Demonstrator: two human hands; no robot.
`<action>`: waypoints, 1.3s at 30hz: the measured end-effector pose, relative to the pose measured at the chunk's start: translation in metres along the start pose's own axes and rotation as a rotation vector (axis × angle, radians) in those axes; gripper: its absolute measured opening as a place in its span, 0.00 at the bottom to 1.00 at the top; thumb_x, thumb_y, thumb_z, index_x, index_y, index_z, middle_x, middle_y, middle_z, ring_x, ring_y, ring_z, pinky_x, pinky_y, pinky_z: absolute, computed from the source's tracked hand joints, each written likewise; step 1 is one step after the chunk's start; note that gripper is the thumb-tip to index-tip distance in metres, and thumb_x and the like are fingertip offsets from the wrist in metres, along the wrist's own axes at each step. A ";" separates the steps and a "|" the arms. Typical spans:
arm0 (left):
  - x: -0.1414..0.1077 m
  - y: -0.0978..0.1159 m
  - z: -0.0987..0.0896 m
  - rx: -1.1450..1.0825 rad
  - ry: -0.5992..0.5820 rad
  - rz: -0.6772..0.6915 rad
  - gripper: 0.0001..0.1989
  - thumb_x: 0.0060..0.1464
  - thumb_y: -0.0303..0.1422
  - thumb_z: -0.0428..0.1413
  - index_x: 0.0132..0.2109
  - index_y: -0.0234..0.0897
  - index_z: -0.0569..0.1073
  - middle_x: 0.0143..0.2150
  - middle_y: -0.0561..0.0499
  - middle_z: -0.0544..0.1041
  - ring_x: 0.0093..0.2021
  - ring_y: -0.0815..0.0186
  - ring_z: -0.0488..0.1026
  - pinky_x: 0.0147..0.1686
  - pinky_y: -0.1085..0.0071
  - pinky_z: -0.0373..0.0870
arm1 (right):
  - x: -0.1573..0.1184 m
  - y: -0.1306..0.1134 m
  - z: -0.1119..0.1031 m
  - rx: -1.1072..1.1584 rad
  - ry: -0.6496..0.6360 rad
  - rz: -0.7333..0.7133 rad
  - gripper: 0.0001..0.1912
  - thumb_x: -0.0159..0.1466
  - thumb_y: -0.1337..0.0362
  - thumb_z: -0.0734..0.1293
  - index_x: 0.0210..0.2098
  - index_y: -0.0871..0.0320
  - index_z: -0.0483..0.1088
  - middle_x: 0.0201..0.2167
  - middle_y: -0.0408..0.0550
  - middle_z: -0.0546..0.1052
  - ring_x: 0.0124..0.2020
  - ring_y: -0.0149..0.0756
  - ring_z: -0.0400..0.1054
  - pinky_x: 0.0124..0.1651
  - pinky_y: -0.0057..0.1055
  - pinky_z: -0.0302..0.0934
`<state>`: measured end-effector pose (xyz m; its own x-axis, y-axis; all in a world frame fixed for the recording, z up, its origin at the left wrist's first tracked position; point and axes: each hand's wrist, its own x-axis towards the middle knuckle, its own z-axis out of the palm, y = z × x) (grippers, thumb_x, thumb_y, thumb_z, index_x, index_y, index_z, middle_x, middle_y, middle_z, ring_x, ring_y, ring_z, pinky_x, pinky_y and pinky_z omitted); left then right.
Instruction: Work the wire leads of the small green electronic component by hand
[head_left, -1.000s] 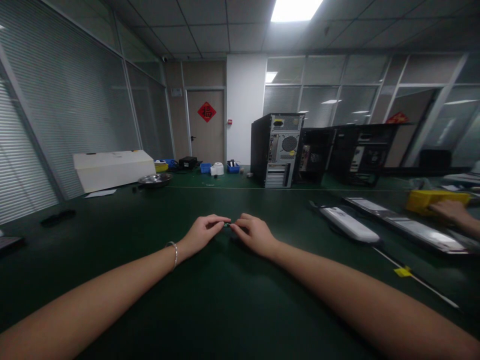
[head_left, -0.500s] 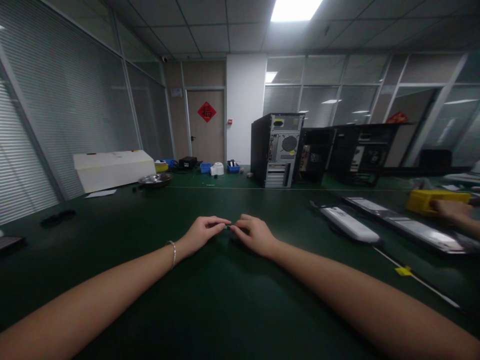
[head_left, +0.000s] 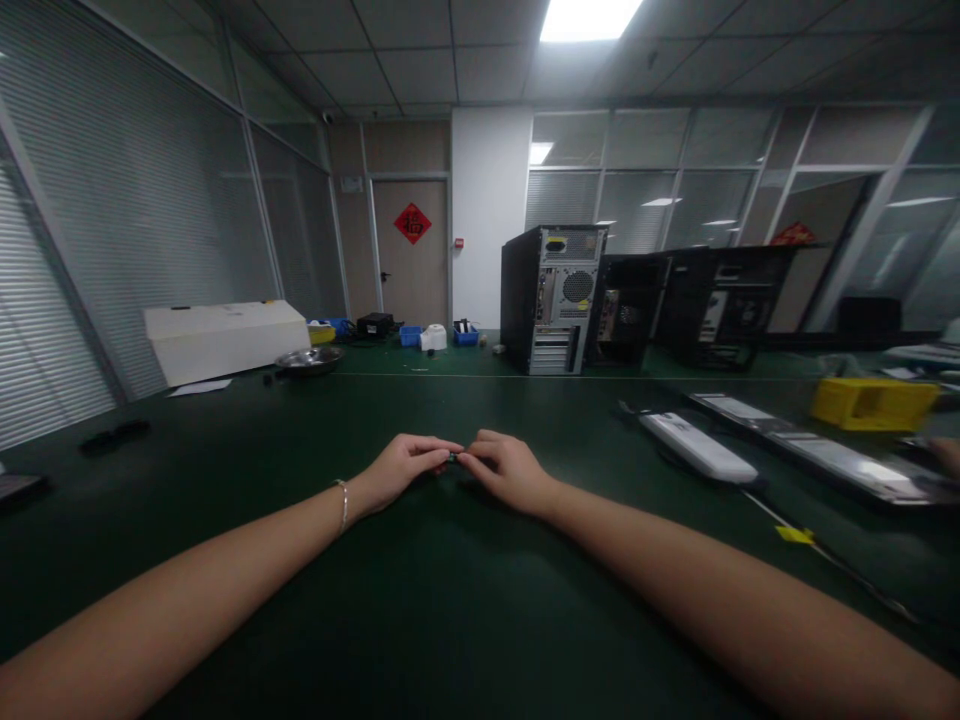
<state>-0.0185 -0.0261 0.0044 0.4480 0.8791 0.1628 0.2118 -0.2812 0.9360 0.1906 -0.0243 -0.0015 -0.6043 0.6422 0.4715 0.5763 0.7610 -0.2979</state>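
Over the dark green table [head_left: 420, 610], my left hand [head_left: 401, 470] and my right hand [head_left: 511, 470] meet at their fingertips. A tiny dark piece with a greenish spot [head_left: 452, 458] is pinched between them. It is too small to name, and the fingers hide most of it. Thumb and fingers are pressed together on both hands. A bracelet circles my left wrist.
A white power strip [head_left: 699, 447] with a cable, long metal-topped parts [head_left: 810, 445] and a yellow bin [head_left: 874, 403] lie right. Another person's hand [head_left: 946, 455] shows at the right edge. Computer cases [head_left: 555, 300], a metal bowl [head_left: 309, 361] and a white box [head_left: 229, 340] stand behind.
The other person's hand has left the yellow bin and moved toward the right edge. My hands have barely moved; less of the small piece shows between my fingertips.
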 end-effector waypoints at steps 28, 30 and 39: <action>0.000 -0.003 -0.001 -0.018 -0.015 -0.009 0.16 0.51 0.37 0.56 0.46 0.36 0.76 0.41 0.47 0.77 0.39 0.62 0.70 0.38 0.69 0.64 | 0.000 0.001 -0.001 0.010 -0.018 0.002 0.16 0.67 0.58 0.56 0.35 0.57 0.72 0.30 0.45 0.68 0.31 0.30 0.62 0.35 0.26 0.54; 0.001 -0.003 -0.001 -0.046 -0.011 -0.018 0.17 0.50 0.37 0.56 0.46 0.35 0.75 0.42 0.46 0.77 0.40 0.62 0.70 0.39 0.69 0.64 | 0.000 0.001 -0.001 0.014 -0.018 0.003 0.16 0.67 0.58 0.56 0.34 0.58 0.72 0.30 0.45 0.68 0.31 0.30 0.62 0.35 0.25 0.54; 0.003 -0.002 0.003 -0.135 0.045 -0.011 0.17 0.52 0.35 0.56 0.49 0.36 0.73 0.46 0.45 0.75 0.44 0.61 0.70 0.43 0.65 0.66 | 0.003 0.002 0.003 0.023 0.023 0.059 0.18 0.67 0.57 0.55 0.30 0.59 0.69 0.29 0.45 0.67 0.30 0.29 0.61 0.34 0.26 0.54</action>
<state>-0.0149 -0.0241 0.0022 0.4062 0.8991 0.1630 0.0962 -0.2195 0.9708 0.1887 -0.0204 -0.0037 -0.5569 0.6837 0.4716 0.5976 0.7241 -0.3442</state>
